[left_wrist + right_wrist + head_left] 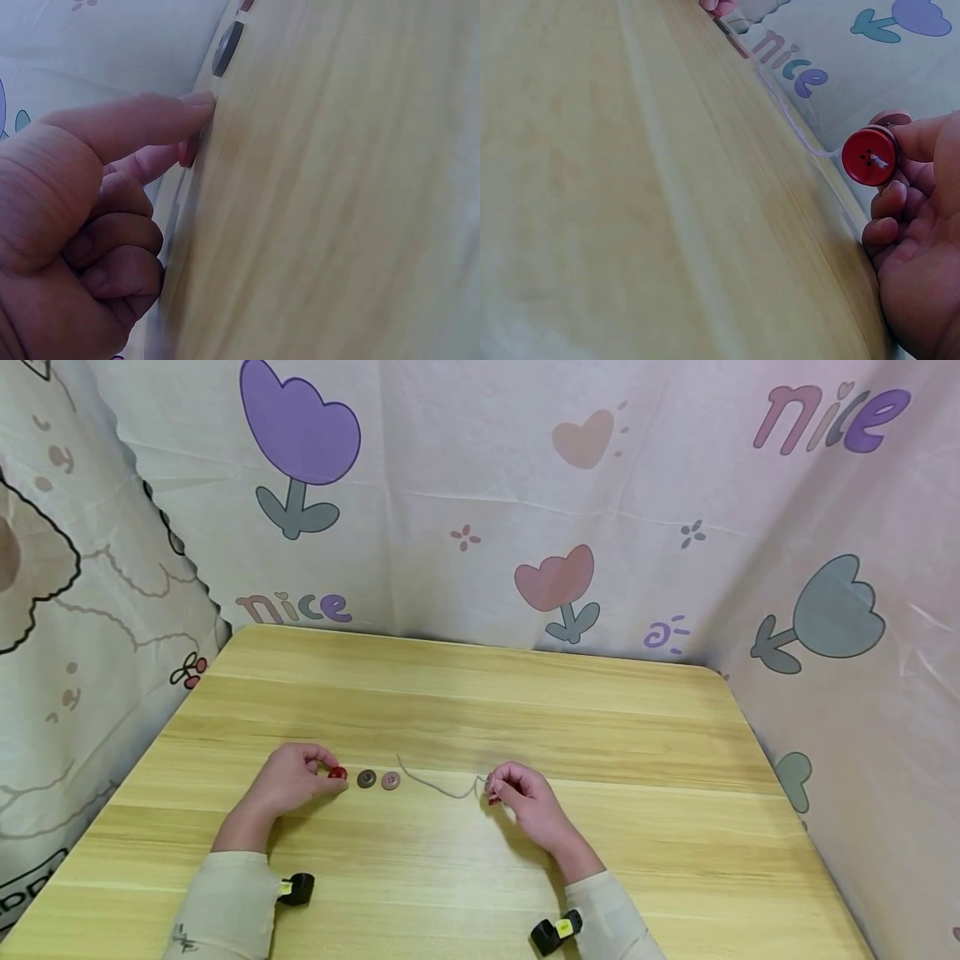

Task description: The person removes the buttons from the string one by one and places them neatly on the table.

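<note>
My left hand (288,785) pinches a red button (338,773) between thumb and forefinger at the table surface; its other fingers are curled in the left wrist view. Just right of it lie a dark brown button (366,778) and a mauve four-hole button (391,781). My right hand (534,802) pinches a small stack of buttons threaded on a thin pale string (442,791). A red button (863,160) faces the right wrist camera, a string knot showing at its holes, with a pinkish button (890,117) behind it. The string's loose end trails left across the wood.
The wooden table (450,877) reaches back to a printed curtain (450,468), with more curtain along both sides. Black wrist cameras (298,889) sit at both sleeves, close over the tabletop.
</note>
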### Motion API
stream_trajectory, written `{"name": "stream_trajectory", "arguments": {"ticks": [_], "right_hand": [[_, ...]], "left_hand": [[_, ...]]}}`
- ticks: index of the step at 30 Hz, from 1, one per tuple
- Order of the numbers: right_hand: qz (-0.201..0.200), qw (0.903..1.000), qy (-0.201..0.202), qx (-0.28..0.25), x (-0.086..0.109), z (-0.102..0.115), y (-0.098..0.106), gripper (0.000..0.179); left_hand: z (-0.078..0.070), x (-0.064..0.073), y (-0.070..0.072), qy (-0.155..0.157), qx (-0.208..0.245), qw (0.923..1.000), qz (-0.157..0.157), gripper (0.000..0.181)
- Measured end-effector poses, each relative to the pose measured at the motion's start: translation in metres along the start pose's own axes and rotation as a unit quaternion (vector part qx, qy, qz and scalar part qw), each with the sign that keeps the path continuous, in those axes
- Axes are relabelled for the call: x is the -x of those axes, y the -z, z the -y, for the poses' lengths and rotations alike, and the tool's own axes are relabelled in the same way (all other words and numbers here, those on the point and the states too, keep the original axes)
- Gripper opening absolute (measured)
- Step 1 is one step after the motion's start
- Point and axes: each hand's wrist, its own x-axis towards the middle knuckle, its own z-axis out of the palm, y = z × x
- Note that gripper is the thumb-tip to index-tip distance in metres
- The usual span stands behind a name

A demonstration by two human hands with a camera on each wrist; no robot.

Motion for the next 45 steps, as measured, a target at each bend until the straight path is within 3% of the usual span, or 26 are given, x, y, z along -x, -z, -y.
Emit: {"name": "stream_trajectory", "arguments": {"ticks": [15, 21, 33, 45], "right_hand": [[0.001, 1.0000, 0.003, 0.004, 0.000, -0.002, 0.000, 0.016], [0.002, 1.0000, 0.001, 0.004, 0.001, -0.002, 0.001, 0.015], [0.004, 1.0000, 0.001, 0.006, 0.000, -0.001, 0.001, 0.018], [-0.003, 1.0000, -0.005, -0.002, 0.000, 0.001, 0.000, 0.017]], "left_hand": [[0.000, 0.001, -0.001, 0.002, -0.003, 1.0000, 0.007, 0.033], [-0.004, 0.001, -0.003, -0.011, -0.008, 0.9999, 0.001, 0.035], [-0.027, -0.001, -0.013, -0.029, 0.022, 0.9991, 0.021, 0.035], [-0.050, -0.008, -0.024, -0.045, 0.002, 0.9981, 0.041, 0.041]]}}
